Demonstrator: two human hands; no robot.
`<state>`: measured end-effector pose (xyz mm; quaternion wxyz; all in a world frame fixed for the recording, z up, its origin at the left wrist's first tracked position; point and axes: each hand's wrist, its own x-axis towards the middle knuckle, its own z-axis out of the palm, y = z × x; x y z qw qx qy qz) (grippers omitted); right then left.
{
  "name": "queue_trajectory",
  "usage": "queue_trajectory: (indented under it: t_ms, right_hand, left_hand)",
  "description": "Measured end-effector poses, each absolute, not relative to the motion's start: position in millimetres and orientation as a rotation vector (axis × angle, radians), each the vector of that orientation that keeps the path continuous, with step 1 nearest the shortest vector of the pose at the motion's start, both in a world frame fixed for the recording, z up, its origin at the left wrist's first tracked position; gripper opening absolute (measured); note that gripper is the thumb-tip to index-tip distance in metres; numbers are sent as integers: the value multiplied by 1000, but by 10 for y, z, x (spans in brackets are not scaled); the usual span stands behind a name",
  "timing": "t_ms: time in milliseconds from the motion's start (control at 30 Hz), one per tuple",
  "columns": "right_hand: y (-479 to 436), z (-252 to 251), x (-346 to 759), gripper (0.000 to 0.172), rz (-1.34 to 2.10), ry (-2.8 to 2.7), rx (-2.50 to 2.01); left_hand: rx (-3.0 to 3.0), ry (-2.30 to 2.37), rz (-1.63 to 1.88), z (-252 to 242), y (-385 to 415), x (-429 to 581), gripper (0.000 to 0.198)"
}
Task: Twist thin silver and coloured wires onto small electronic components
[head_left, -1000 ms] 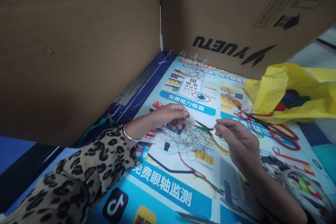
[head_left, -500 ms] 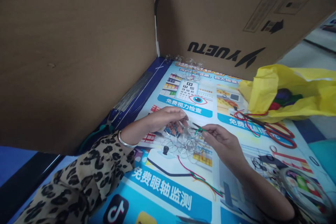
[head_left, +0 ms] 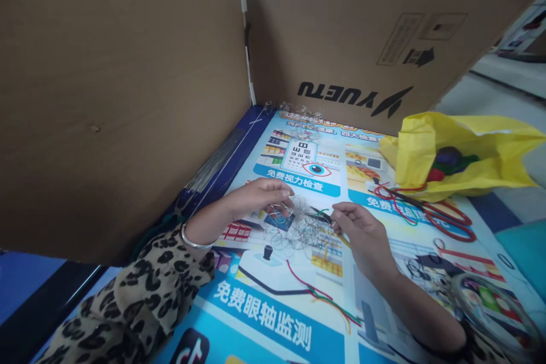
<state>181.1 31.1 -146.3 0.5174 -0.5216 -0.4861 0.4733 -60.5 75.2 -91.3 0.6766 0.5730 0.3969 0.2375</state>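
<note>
My left hand [head_left: 268, 196] has its fingers curled and closed on the upper left edge of a loose tangle of thin silvery wire [head_left: 298, 233]. The rest of the wire spreads below and to the right, over the printed sheet. In my right hand [head_left: 358, 227], thumb and fingers pinch a slim, dark, pointed tool [head_left: 318, 214]; its full shape is hidden. A bit of green string lies by its tip, and something yellow shows under the fingers. The point reaches toward the wire. Below the tangle, red, green and yellow strings [head_left: 324, 296] lie on the sheet.
Cardboard panels [head_left: 362, 28] stand at the left and back. A yellow bag [head_left: 469, 165] with coloured balls sits at the right, beside red-handled scissors [head_left: 452, 219]. Clear coiled line [head_left: 490, 307] lies near my right forearm. More wire pieces [head_left: 307, 116] lie along the back.
The view has shifted slightly. My right hand has turned a little, so the yellow part shows beneath it. My left hand keeps hold of the wire.
</note>
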Motion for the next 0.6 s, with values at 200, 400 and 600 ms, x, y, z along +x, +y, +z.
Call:
queue_trajectory:
  t_ms: [200, 400, 600]
  right_hand:
    - [329, -1506, 1829, 17, 1137, -1144, -1249]
    - [337, -1525, 1834, 16, 1162, -1127, -1233]
    - [328, -1527, 1837, 16, 1170, -1139, -1194]
  left_hand:
    - [1325, 935, 466, -909, 750, -655, 24]
    - [1360, 941, 404, -935, 752, -666, 22]
    - [1422, 898, 415, -991, 778, -685, 18]
